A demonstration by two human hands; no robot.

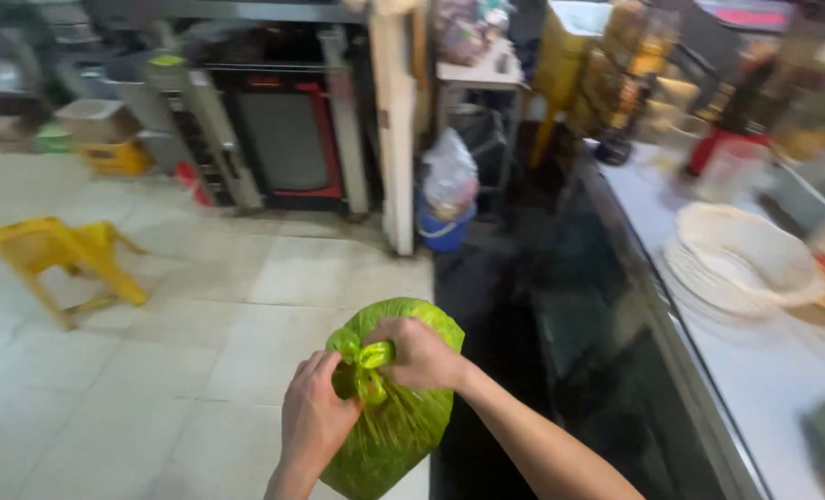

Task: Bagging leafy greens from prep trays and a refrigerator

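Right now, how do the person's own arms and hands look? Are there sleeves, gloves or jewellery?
Both forearms are bare as far as the picture shows; no sleeve reaches into view. The left hand and the right hand wear no gloves. I see no ring, watch or bracelet on either wrist, though the image is somewhat blurred, so small items could be missed.

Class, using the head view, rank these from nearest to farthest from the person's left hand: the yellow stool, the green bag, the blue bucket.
1. Green bag: gripped by the left hand, at its knot.
2. Blue bucket: ahead, beside the pillar.
3. Yellow stool: tipped over, far left on the floor.
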